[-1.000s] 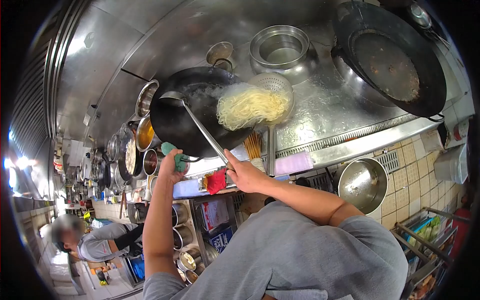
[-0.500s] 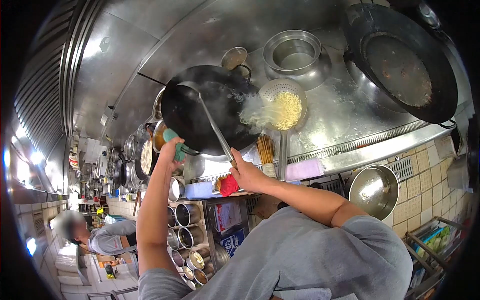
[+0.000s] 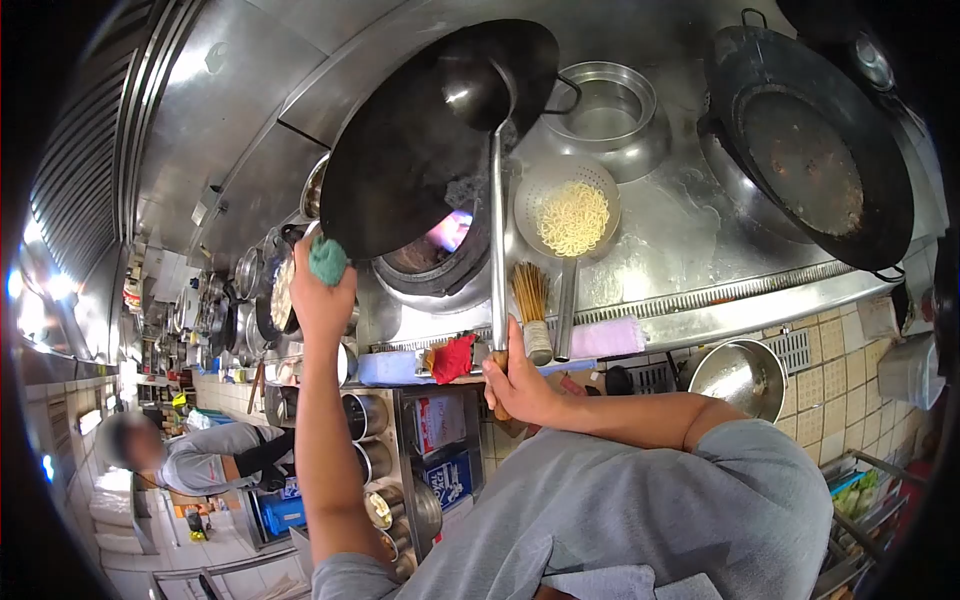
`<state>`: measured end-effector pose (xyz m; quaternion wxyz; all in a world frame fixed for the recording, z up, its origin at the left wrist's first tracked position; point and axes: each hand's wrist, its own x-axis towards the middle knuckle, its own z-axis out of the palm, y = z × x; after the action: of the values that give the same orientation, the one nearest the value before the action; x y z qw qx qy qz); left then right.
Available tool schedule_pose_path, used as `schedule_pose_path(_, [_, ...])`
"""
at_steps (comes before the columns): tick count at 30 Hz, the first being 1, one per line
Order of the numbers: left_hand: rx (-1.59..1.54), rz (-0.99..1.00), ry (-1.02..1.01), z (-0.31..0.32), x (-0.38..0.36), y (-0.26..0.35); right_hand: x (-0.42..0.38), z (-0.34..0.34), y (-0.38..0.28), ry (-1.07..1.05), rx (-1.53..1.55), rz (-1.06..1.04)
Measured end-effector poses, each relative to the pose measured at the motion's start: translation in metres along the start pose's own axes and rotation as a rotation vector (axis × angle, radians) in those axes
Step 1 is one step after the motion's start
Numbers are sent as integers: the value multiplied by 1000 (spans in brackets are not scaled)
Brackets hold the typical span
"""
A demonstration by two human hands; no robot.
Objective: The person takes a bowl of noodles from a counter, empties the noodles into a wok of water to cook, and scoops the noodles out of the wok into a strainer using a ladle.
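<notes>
My left hand (image 3: pixel 325 300) is closed around a green cloth (image 3: pixel 327 260) at the near left rim of a large black wok (image 3: pixel 385 160); the handle under the cloth is hidden. The wok is tilted up off its burner (image 3: pixel 430 270), where a flame (image 3: pixel 453 232) shows. My right hand (image 3: pixel 522 380) grips the end of a long-handled ladle (image 3: pixel 498 240), its bowl over the wok's far right side. Right of the burner, a perforated strainer (image 3: pixel 530 185) holds pale noodles (image 3: pixel 572 220). A bamboo brush (image 3: pixel 532 300) stands between the ladle and the strainer's handle.
A metal pot (image 3: pixel 612 135) sits behind the strainer, and a second black wok (image 3: pixel 800 160) on the right. Folded pink cloth (image 3: pixel 607 337) and a red packet (image 3: pixel 453 358) lie along the front edge. A metal basin (image 3: pixel 735 380) is lower right. Another person (image 3: pixel 215 460) stands at left.
The wok has risen and tipped away from the burner, uncovering the flame. My left hand moved up and left with it. The ladle swung upright, and my right hand came nearer my body. Steam has thinned.
</notes>
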<state>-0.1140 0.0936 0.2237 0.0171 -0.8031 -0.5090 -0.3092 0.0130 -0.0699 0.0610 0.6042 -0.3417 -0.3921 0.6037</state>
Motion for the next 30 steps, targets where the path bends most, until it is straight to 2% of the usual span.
schedule_pose_path(1, [-51,-9,71,3,-7,-9,3,-1,3,-1,-7,4])
schedule_pose_path(3, [-120,-28,73,21,-21,-39,19,-1,-6,-37,-191,-6])
schedule_pose_path(4, [-402,-202,92,35,-27,-57,36,-4,-1,34,-306,-131])
schedule_pose_path(5, [-686,-372,109,48,-32,-70,48,-11,-15,-8,-207,11])
schedule_pose_path(6, [-844,-488,151,58,-39,-77,58,-17,-33,-48,-108,150])
schedule_pose_path(7, [-853,-485,147,63,-48,-86,69,-26,-45,-40,-114,147])
schedule_pose_path(9, [-1269,-1139,38,70,-74,-101,77,-41,-67,-67,80,304])
schedule_pose_path(11, [-1462,-1304,-70,70,-104,-113,52,-34,-71,-24,18,336])
schedule_pose_path(13, [-1565,-1484,21,64,-130,-104,19,-34,-62,-89,177,294])
schedule_pose_path(15, [-1641,-1571,-3,69,-157,-116,-11,-42,-38,-67,546,390])
schedule_pose_path(16, [-1726,-1577,-76,70,-167,-120,-21,-44,-31,-32,524,425])
schedule_pose_path(17, [-1737,-1590,-63,72,-173,-124,-26,-44,-26,2,501,457])
schedule_pose_path(21, [-1794,-1536,-30,99,-170,-129,-23,-25,-28,130,81,400])
schedule_pose_path(24, [-1794,-1483,-18,127,-151,-133,-11,-2,-30,104,9,323])
schedule_pose_path(26, [-1772,-1476,-23,145,-137,-144,-2,18,-19,229,238,199])
schedule_pose_path(27, [-1799,-1425,-48,156,-130,-154,-2,21,-12,233,229,198])
schedule_pose_path(29, [-1799,-1432,-54,175,-116,-168,-2,24,-1,247,-52,248])
schedule_pose_path(30, [-1817,-1426,-48,185,-110,-176,-3,28,-1,261,-72,239])
